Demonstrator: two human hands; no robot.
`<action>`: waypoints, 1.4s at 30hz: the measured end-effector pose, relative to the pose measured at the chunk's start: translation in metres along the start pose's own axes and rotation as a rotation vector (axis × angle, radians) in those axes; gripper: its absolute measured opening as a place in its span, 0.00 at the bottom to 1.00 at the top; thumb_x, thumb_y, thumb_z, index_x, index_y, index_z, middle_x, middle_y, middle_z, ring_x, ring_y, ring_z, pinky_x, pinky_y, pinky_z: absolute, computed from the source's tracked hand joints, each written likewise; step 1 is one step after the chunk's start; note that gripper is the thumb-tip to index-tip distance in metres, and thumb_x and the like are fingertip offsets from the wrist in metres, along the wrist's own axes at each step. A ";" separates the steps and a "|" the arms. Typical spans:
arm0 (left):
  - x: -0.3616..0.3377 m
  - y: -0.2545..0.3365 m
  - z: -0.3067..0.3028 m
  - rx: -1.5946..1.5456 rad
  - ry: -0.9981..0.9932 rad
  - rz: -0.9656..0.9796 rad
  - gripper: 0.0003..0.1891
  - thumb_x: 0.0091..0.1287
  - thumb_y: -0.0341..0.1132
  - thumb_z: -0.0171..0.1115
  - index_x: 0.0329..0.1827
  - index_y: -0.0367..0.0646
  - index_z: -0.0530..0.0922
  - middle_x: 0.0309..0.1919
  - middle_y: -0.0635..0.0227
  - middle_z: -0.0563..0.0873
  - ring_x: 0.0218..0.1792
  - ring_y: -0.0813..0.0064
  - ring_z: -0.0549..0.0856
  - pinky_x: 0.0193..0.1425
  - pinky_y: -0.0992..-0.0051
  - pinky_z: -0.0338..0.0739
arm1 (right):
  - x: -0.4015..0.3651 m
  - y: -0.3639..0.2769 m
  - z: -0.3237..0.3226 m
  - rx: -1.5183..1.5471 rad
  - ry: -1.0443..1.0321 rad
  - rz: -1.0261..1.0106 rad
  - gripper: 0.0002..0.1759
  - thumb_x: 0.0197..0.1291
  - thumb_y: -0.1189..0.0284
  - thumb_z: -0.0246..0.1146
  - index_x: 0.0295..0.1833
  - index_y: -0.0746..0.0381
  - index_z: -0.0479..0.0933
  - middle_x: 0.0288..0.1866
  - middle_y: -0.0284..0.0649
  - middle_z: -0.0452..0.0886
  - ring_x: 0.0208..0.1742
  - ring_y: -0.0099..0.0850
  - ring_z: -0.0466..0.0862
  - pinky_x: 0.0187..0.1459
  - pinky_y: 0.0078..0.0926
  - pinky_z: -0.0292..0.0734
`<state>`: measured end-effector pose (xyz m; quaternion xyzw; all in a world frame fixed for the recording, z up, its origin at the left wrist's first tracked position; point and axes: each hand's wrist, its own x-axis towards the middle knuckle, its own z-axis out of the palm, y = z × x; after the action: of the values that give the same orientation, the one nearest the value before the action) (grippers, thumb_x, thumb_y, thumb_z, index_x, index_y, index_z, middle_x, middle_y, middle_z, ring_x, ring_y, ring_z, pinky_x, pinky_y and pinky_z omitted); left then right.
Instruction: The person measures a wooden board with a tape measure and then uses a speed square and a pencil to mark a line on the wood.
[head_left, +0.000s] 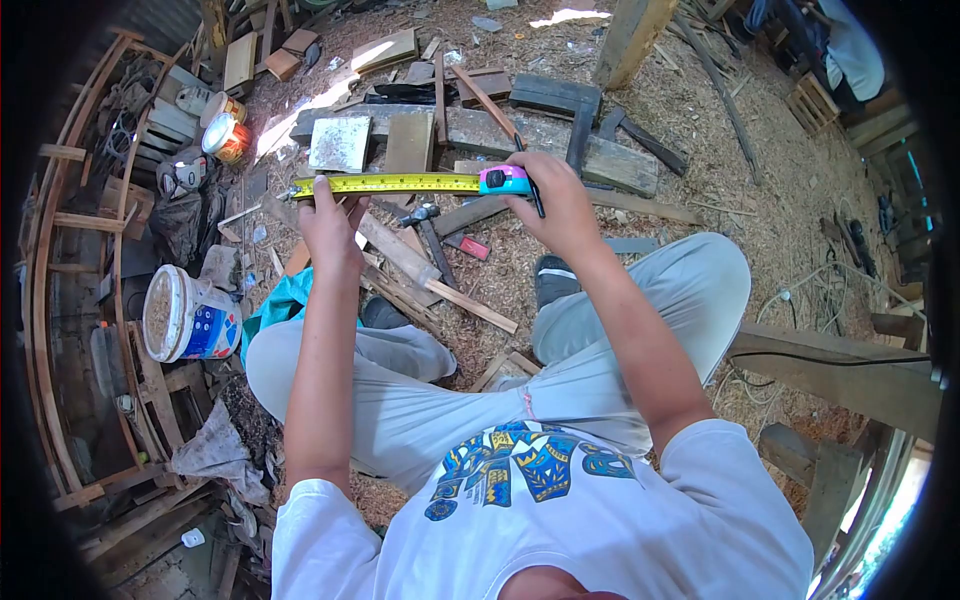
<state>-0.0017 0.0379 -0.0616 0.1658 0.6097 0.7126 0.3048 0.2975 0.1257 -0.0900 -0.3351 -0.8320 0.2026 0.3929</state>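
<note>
Over the shirt (520,480) and knees, the left hand (328,225) pinches the tape (400,184) end. The right hand (560,205) grips its case (505,180) and a pencil (535,200), midair above the floor scraps (440,280). It looks like measuring; marking would need the tape held taut.

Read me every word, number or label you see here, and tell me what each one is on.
No text here can be read.
The tape measure, stretched between left hand and right hand: markings too small.
The white bucket: blue label blurred.
The orange can: label blurred.
The shirt: blue and yellow print, no legible words.
</note>
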 end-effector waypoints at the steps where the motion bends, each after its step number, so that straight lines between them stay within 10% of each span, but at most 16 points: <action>1: 0.000 0.000 0.000 0.000 -0.007 0.000 0.19 0.86 0.45 0.56 0.66 0.38 0.71 0.54 0.58 0.84 0.48 0.64 0.91 0.55 0.63 0.94 | 0.000 0.000 0.000 0.002 -0.005 0.004 0.29 0.54 0.74 0.79 0.63 0.60 0.80 0.59 0.46 0.86 0.63 0.52 0.83 0.63 0.49 0.80; 23: 0.008 -0.008 -0.006 -0.041 0.047 -0.032 0.16 0.86 0.45 0.59 0.58 0.39 0.73 0.47 0.61 0.84 0.47 0.62 0.90 0.52 0.63 0.94 | 0.006 0.011 0.008 0.044 -0.100 0.076 0.30 0.54 0.73 0.79 0.63 0.57 0.78 0.57 0.47 0.86 0.61 0.54 0.84 0.61 0.50 0.81; 33: 0.007 -0.007 0.001 -0.085 -0.059 -0.038 0.35 0.82 0.70 0.51 0.67 0.45 0.77 0.53 0.62 0.90 0.50 0.70 0.86 0.59 0.60 0.83 | 0.012 0.014 0.012 0.076 -0.005 0.061 0.30 0.56 0.72 0.79 0.63 0.59 0.76 0.56 0.49 0.85 0.61 0.52 0.86 0.60 0.48 0.82; 39: 0.010 -0.012 -0.002 -0.043 -0.020 -0.114 0.38 0.81 0.74 0.48 0.67 0.46 0.76 0.58 0.63 0.91 0.50 0.71 0.84 0.57 0.63 0.79 | 0.020 0.006 -0.004 1.072 0.143 0.824 0.26 0.71 0.63 0.74 0.65 0.59 0.69 0.57 0.42 0.83 0.53 0.34 0.89 0.45 0.38 0.90; 42: 0.011 -0.014 -0.004 -0.047 -0.029 -0.124 0.37 0.81 0.74 0.47 0.67 0.47 0.76 0.58 0.64 0.91 0.51 0.72 0.84 0.56 0.65 0.78 | 0.021 0.015 -0.011 1.308 0.162 0.847 0.29 0.72 0.64 0.73 0.70 0.58 0.66 0.59 0.43 0.84 0.51 0.35 0.91 0.41 0.37 0.93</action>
<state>-0.0096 0.0432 -0.0771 0.1307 0.5975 0.7040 0.3611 0.3025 0.1521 -0.0817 -0.3384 -0.3138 0.7591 0.4591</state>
